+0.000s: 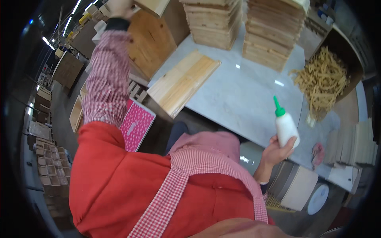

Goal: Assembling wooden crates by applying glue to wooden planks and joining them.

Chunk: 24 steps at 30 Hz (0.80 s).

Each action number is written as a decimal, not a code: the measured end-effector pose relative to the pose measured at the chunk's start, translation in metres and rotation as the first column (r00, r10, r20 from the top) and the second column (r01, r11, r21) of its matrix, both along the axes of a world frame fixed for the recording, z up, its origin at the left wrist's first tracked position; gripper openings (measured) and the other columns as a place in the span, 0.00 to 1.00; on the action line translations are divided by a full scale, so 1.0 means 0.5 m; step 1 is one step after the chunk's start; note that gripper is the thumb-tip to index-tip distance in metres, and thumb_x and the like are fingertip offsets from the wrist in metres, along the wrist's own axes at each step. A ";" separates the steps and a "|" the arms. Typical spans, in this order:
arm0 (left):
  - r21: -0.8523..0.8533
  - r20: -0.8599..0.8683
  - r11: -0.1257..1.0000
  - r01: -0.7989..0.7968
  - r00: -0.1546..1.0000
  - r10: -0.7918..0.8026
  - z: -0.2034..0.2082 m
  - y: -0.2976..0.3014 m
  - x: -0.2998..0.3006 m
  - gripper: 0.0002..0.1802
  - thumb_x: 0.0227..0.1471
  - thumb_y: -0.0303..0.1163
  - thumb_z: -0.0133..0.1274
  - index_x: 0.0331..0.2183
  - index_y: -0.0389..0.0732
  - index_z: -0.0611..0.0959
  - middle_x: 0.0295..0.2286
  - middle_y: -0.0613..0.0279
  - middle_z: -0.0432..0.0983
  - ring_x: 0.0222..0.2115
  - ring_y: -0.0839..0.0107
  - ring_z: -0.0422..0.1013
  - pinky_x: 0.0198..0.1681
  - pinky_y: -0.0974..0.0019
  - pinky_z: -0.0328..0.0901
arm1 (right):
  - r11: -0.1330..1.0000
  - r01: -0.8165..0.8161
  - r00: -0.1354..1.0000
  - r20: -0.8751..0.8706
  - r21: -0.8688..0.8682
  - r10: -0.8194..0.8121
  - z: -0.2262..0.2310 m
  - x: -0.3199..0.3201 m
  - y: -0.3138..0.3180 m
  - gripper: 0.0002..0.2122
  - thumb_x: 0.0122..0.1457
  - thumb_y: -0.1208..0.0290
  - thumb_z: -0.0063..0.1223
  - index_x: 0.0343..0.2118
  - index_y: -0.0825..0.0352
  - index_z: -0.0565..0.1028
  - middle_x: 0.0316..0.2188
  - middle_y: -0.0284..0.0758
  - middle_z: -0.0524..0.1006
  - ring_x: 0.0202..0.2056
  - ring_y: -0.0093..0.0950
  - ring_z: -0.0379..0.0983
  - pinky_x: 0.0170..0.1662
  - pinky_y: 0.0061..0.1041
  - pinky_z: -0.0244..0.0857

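In my right hand (278, 151) is a white squeeze bottle (286, 129) with a green pointed nozzle, held tilted with the nozzle up over the table's front edge. My left hand (120, 7) is stretched far out to the upper left, cut by the top of the view and blurred. A pale wooden board (154, 5) is beside it; whether the fingers hold it I cannot tell. On the table (238, 99) lies a flat wooden panel (184, 82), its near end reaching past the edge.
Two tall stacks of wooden pieces (212, 23) (274, 35) stand at the back of the table. To the right a box (355, 59) spills tan curled strips (323, 77). A large knotty board (149, 41) stands at left. A pink dotted box (137, 123) sits below it.
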<state>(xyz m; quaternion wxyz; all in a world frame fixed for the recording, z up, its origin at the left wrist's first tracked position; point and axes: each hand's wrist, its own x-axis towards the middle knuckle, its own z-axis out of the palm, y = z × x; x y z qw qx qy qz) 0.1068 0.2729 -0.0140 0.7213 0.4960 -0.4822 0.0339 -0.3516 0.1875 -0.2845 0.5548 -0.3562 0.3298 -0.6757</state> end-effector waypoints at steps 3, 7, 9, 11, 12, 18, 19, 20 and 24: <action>-0.101 -0.476 0.995 -0.008 0.878 -0.041 -0.101 0.269 0.030 0.21 0.54 0.29 0.52 0.50 0.37 0.70 0.48 0.55 0.70 0.48 0.60 0.68 0.53 0.56 0.64 | 0.998 -0.068 0.997 0.038 -0.008 0.068 0.016 -0.008 0.003 0.23 0.63 0.52 0.40 0.38 0.74 0.70 0.24 0.38 0.73 0.18 0.22 0.64 0.17 0.18 0.54; -0.095 -0.734 0.995 0.040 0.673 -0.097 -0.295 0.314 -0.262 0.25 0.55 0.34 0.53 0.53 0.37 0.67 0.51 0.58 0.67 0.52 0.60 0.64 0.57 0.50 0.59 | 0.995 -0.051 0.999 0.006 -0.084 0.051 0.026 -0.028 0.000 0.24 0.62 0.51 0.40 0.40 0.75 0.70 0.25 0.39 0.73 0.18 0.21 0.64 0.18 0.18 0.54; -0.087 -0.852 0.982 0.165 0.499 -0.159 -0.403 0.328 -0.359 0.24 0.55 0.35 0.52 0.52 0.40 0.68 0.47 0.58 0.70 0.50 0.62 0.66 0.55 0.51 0.62 | 0.995 -0.041 0.999 -0.013 -0.096 0.040 0.036 -0.035 -0.005 0.25 0.62 0.51 0.40 0.40 0.75 0.70 0.24 0.39 0.73 0.18 0.22 0.64 0.18 0.18 0.54; -0.158 -0.951 0.965 0.207 0.233 -0.206 -0.518 0.307 -0.436 0.19 0.54 0.32 0.54 0.48 0.42 0.72 0.43 0.61 0.73 0.44 0.65 0.70 0.52 0.54 0.65 | 0.990 -0.041 0.999 -0.016 -0.136 0.039 0.040 -0.038 -0.014 0.25 0.62 0.51 0.42 0.41 0.76 0.70 0.24 0.39 0.73 0.18 0.22 0.65 0.18 0.18 0.55; -0.147 -0.970 0.959 0.241 0.154 -0.188 -0.555 0.285 -0.469 0.19 0.54 0.32 0.54 0.48 0.42 0.72 0.43 0.61 0.73 0.44 0.66 0.70 0.52 0.55 0.65 | 0.991 -0.029 0.999 -0.033 -0.133 0.025 0.034 -0.042 -0.023 0.25 0.62 0.51 0.42 0.41 0.76 0.70 0.24 0.39 0.73 0.18 0.22 0.65 0.18 0.18 0.55; -0.117 -0.993 0.904 0.411 -0.045 -0.108 -0.690 0.214 -0.554 0.17 0.55 0.33 0.54 0.46 0.41 0.73 0.43 0.61 0.74 0.44 0.65 0.71 0.51 0.57 0.66 | 0.991 -0.055 0.988 -0.148 -0.119 0.037 -0.001 -0.012 -0.100 0.18 0.59 0.58 0.51 0.38 0.71 0.67 0.26 0.38 0.73 0.16 0.22 0.67 0.16 0.20 0.59; -0.103 -0.995 0.898 0.428 -0.053 -0.088 -0.687 0.211 -0.558 0.17 0.55 0.34 0.54 0.45 0.40 0.73 0.43 0.60 0.74 0.44 0.65 0.71 0.51 0.57 0.66 | 0.992 -0.045 0.988 -0.152 -0.119 0.026 -0.008 -0.004 -0.117 0.18 0.59 0.58 0.51 0.38 0.71 0.67 0.26 0.38 0.73 0.16 0.22 0.67 0.16 0.20 0.59; -0.104 -0.995 0.895 0.433 -0.056 -0.088 -0.681 0.211 -0.556 0.17 0.55 0.34 0.54 0.45 0.40 0.73 0.43 0.60 0.74 0.44 0.65 0.71 0.51 0.57 0.66 | 0.990 -0.080 0.976 -0.209 -0.118 0.053 -0.017 0.005 -0.135 0.17 0.59 0.59 0.52 0.38 0.71 0.67 0.26 0.38 0.73 0.17 0.22 0.67 0.16 0.20 0.59; 0.155 -0.976 0.804 0.573 -0.038 0.215 -0.649 0.231 -0.535 0.14 0.53 0.35 0.57 0.40 0.41 0.75 0.37 0.62 0.77 0.39 0.67 0.74 0.46 0.60 0.69 | 0.973 -0.201 0.900 -0.412 -0.110 0.139 -0.053 0.071 -0.207 0.17 0.58 0.61 0.56 0.39 0.70 0.68 0.26 0.36 0.73 0.16 0.21 0.67 0.16 0.20 0.60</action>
